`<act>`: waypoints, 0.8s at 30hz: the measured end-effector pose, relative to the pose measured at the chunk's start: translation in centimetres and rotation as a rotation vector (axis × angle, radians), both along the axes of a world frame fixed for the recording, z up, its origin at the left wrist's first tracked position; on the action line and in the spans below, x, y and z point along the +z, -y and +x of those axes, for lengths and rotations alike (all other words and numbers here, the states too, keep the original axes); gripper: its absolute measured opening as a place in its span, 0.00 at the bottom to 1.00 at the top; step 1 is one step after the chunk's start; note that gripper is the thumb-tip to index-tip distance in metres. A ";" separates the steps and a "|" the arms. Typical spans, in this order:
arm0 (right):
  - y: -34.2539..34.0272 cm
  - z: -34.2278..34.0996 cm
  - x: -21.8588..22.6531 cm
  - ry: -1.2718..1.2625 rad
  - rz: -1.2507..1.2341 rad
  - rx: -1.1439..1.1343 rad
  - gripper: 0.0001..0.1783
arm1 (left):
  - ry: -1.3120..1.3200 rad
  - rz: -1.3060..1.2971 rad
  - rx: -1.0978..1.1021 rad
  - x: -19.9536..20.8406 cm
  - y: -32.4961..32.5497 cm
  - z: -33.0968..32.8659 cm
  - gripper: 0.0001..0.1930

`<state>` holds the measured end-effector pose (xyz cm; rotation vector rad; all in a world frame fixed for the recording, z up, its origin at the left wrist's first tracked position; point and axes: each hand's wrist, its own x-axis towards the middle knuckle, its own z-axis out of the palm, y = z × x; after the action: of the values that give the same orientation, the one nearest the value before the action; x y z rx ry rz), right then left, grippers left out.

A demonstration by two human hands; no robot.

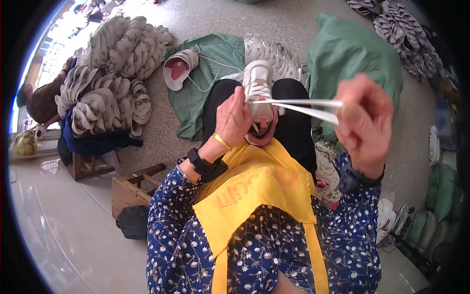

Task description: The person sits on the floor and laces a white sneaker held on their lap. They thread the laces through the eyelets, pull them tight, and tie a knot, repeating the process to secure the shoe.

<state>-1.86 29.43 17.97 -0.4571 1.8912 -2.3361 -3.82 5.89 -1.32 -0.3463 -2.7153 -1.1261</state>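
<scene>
A white and pink sneaker [258,73] rests between my knees, toe pointing away from me, with white laces crossing its front. At its left side is my left hand [232,118], closed against the shoe near the lacing; part of its grip is hidden. My right hand [364,122] is closed on the shoelace [307,103], which runs out from the shoe to the right in two taut strands. Across my lap lies a yellow apron [254,181], its upper edge next to the shoe's heel.
A loose white shoe upper [188,60] with a trailing lace lies on a green sheet [196,110]. Stacked pale shoe parts [125,49] stand at left, above wooden stools [128,188]. A full green sack [355,54] sits at right, with bundled laces [327,169] below.
</scene>
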 end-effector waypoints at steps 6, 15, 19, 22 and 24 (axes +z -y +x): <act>0.5 -4.1 -2.1 -0.029 -0.143 0.098 0.09 | 0.025 0.099 -0.051 -0.3 0.0 -0.3 0.08; 1.4 -3.8 -3.1 -0.007 -0.148 0.132 0.08 | 0.003 0.210 -0.115 2.8 0.2 -1.9 0.07; 1.7 -4.9 -3.7 0.018 -0.280 0.372 0.10 | 0.072 0.296 -0.160 4.5 -0.2 -2.5 0.06; 3.1 -4.9 -4.2 0.033 -0.346 0.372 0.10 | 0.144 0.268 -0.236 4.9 -0.1 -2.7 0.07; 3.3 -5.1 -4.3 0.012 -0.362 0.379 0.10 | 0.199 0.280 -0.308 4.2 0.1 -2.7 0.10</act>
<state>-6.93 26.13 13.67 -0.7560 1.2346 -2.3982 -6.48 5.74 2.88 -0.6556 -2.6754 -1.6843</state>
